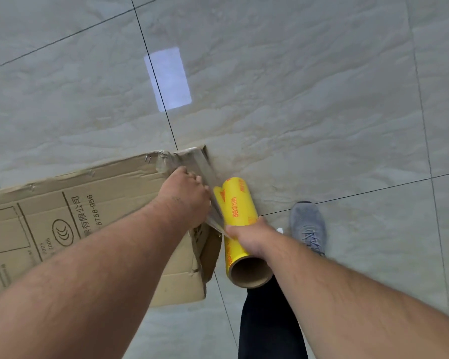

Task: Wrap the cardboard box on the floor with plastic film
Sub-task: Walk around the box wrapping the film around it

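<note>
Head view: you are looking down over both forearms at a pale tiled floor (296, 99) with dark grout lines.
Cardboard box: your flattened-looking brown cardboard box (75, 224) lies on the floor at the left, running off the left edge of the picture; it carries black printed characters and numbers, and its right end is torn and taped.
Plastic film roll: your yellow roll (237, 216) with red print sits just beside the box's right end, its open brown cardboard core facing you.
Film: a clear sheet of film (208, 174) stretches from the roll across the box's right end, up toward the far corner.
Left hand: your left hand (186, 193) rests on the right end of the box, on the film; the fingers bend down over the edge, so you cannot tell whether they pinch the film or only press it.
Right hand: your right hand (252, 237) grips the roll around its near half, thumb on the side facing the box.
Shoe: your grey laced shoe (307, 225) stands on the floor to the right of the roll, with a dark trouser leg (267, 320) below the roll.
Reflection: a bright rectangular patch of light (167, 79) shows on the tiles beyond the box.
</note>
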`<state>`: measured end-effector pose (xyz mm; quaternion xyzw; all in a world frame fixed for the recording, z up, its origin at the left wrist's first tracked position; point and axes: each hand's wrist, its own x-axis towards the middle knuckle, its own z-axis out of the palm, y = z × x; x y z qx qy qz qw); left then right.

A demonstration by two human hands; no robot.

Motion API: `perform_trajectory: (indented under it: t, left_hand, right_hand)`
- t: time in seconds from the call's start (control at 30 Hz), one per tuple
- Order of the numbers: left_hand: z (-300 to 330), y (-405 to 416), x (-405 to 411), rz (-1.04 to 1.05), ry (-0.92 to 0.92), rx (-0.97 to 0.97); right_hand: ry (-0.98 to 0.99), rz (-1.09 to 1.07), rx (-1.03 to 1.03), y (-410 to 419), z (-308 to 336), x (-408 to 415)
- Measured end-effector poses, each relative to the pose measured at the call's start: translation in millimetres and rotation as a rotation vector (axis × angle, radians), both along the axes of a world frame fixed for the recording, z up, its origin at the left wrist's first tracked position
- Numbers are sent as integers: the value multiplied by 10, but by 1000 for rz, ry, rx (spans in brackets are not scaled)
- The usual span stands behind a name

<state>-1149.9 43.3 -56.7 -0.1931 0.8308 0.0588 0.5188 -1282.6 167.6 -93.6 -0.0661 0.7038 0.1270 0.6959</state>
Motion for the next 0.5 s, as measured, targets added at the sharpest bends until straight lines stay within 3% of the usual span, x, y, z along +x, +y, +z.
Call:
perform_trajectory:
  t: [0.17, 0.3, 0.43, 0.5]
  left_hand:
    - [61, 88, 60, -46, -2, -29]
    - [49, 47, 39, -70, -33, -34]
    - [41, 166, 1, -144, -87, -89]
    - [44, 163, 0, -140, -85, -83]
  right_hand:
    - [-7, 126, 42, 69, -90, 381]
    - [-44, -8, 12, 157, -213, 709]
    - [-117, -180, -53, 184, -108, 456]
    - [-126, -253, 15, 249, -56, 286]
